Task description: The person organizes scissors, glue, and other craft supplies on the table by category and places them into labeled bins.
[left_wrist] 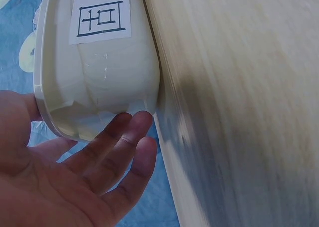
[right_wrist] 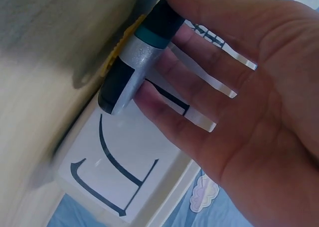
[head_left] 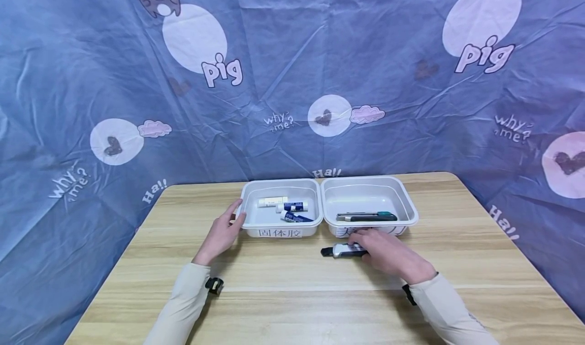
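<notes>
My right hand (head_left: 381, 251) pinches a silver and black utility knife (head_left: 344, 250) just in front of the right-hand tray. Seen from the right wrist, the thumb lies on the dark end of the knife (right_wrist: 130, 62), with the fingers behind it. My left hand (head_left: 221, 233) rests against the left end of the left-hand white tray (head_left: 280, 181); in the left wrist view its loosely bent fingers (left_wrist: 112, 160) touch the end wall. Glue sticks (head_left: 292, 207) lie in that tray. The right-hand white tray (head_left: 361, 180) holds utility knives (head_left: 367, 217) near its front wall.
Both trays stand side by side at the back of the wooden table (head_left: 274, 304), with a blue printed cloth (head_left: 274, 81) behind. Each tray bears a front label (head_left: 280, 233) with written characters; my right hand partly covers the right one.
</notes>
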A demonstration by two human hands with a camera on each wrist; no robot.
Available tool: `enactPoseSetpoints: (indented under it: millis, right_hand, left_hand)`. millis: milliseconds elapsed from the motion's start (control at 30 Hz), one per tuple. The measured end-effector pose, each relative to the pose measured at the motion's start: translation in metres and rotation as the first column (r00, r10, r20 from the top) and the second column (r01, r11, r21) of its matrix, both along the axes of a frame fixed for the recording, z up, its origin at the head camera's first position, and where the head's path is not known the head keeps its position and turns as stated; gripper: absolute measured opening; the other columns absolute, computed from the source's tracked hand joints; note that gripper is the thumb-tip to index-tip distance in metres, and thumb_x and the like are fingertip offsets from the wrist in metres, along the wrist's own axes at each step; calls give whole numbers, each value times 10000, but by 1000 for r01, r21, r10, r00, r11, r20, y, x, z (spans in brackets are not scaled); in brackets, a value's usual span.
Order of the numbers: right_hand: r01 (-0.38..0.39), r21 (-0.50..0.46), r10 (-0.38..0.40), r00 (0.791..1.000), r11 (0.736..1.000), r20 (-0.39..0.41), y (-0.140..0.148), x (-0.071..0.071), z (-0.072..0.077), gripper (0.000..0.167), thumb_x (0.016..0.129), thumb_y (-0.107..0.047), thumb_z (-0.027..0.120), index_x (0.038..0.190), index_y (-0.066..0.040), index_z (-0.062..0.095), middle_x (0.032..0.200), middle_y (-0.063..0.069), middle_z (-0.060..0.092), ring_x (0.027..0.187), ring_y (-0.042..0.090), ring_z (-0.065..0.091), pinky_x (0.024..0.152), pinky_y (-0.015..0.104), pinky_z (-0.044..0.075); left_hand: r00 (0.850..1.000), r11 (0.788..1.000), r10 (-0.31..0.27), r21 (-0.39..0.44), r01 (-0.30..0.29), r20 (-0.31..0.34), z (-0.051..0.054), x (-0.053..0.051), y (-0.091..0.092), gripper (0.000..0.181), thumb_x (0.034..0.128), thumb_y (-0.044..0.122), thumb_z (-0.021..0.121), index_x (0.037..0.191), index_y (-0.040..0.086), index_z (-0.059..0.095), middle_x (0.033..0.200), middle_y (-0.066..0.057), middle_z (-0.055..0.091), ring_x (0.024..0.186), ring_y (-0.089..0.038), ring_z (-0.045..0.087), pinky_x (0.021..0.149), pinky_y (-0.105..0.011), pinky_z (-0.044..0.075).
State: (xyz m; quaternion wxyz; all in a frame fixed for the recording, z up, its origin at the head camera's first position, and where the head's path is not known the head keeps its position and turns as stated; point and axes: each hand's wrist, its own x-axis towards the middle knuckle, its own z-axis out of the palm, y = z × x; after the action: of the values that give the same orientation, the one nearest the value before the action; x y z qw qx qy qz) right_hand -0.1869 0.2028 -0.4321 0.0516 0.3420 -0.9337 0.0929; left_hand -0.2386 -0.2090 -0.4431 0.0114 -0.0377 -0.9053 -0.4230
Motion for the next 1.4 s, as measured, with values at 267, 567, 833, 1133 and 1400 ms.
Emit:
enactPoseSetpoints:
  millis: [267, 567, 833, 1133, 1400]
  right_hand:
    - [4, -5, -4, 1000, 1000, 10, 1, 2, 8, 377, 745, 3, 854, 1044, -162, 695, 1031, 6, 716, 907, 204, 688, 787, 405, 568]
    - [3, -4, -3, 1000, 1000, 30, 0, 5, 14, 367, 756, -6, 851, 1047, -166, 696, 1027, -10, 714, 897, 177, 676, 776, 394, 560]
    - [-5, -54, 8, 998, 999, 56, 2, 7, 24, 370, 788, 9, 826, 1084, -170, 696, 1052, -44, 707, 917, 139, 665, 786, 388, 561]
    - [-2, -47, 2, 1000, 999, -5, 8, 10, 31, 380, 796, -11, 826, 1117, -168, 697, 1132, -7, 718, 1019, 218, 691, 848, 435, 568]
    - [13, -61, -16, 998, 998, -55, 12, 12, 38, 391, 800, -14, 823, 1145, -159, 708, 1119, -3, 716, 1038, 243, 684, 835, 456, 569]
  left_hand:
    - [1000, 1000, 6, 1, -6, -2, 0, 0, 0, 550, 1088, 304, 491, 1590, 118, 367, 1188, -234, 693, 964, -290, 718, 802, -371, 571]
    - [1000, 1000, -3, 1, 3, -1, 1, 0, 1, 557, 1085, 318, 491, 1589, 114, 368, 1185, -236, 695, 940, -269, 721, 770, -339, 567]
    - [1000, 1000, -3, 1, 3, -2, 1, 0, 1, 557, 1085, 324, 493, 1590, 122, 369, 1175, -228, 698, 932, -257, 718, 768, -338, 565]
    - [1000, 1000, -2, 2, 2, 1, 1, 1, 1, 559, 1089, 314, 487, 1594, 114, 357, 1207, -248, 688, 965, -283, 723, 818, -383, 578]
    - [1000, 1000, 2, 4, -2, -1, 1, 1, 1, 552, 1088, 305, 491, 1592, 117, 363, 1193, -238, 693, 965, -282, 720, 798, -361, 574]
